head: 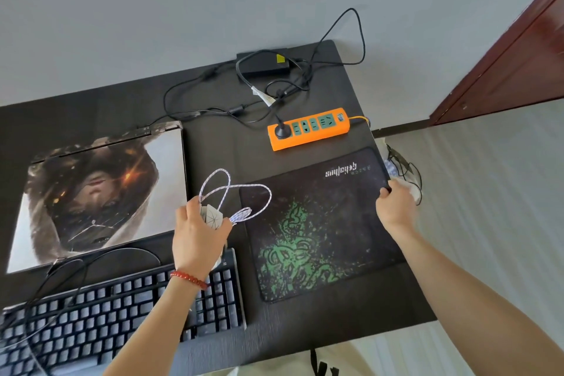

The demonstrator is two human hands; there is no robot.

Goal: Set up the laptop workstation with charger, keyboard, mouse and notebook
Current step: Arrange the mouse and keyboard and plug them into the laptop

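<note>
Left hand (200,232) grip curled around white mouse (212,216), braided cable (235,192) looping off it. Right hand (396,205) grip pinching right edge of mouse pad (317,223). Closed laptop (97,192) left, keyboard (122,308) near-left, charger brick (262,64) and orange power strip (308,128) far on dark surface (213,147).

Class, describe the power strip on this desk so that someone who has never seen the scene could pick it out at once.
Start at the dark desk and find the black mouse pad with a green splatter design on its right side. Just beyond the pad's far edge lies the orange plastic power strip, with one black plug in its left end. It is the only bright orange thing among black cables.
</note>
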